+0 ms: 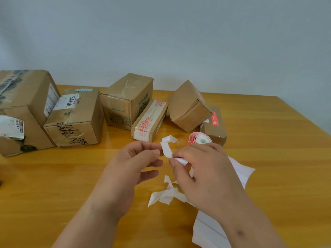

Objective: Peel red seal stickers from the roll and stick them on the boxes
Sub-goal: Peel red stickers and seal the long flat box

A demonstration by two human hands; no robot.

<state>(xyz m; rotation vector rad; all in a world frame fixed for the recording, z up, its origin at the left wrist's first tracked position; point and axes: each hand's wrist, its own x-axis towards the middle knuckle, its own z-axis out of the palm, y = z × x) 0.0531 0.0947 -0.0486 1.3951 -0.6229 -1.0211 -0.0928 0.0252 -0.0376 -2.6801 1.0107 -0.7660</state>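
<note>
Both hands meet above the middle of the wooden table (53,176). My left hand (136,163) and my right hand (202,169) each pinch one end of a white paper strip (166,149), whose far end curls up. The red sticker roll (199,139) stands just behind my right hand. A long flat box (150,120) and a small box (215,124) at the right each carry a red seal sticker. Other cardboard boxes (75,119) line the back of the table.
Torn white backing pieces (166,194) lie on the table under my hands. A larger white sheet (211,230) lies beneath my right forearm. A tilted box (188,106) leans behind the roll. A big box (23,111) fills the left rear corner.
</note>
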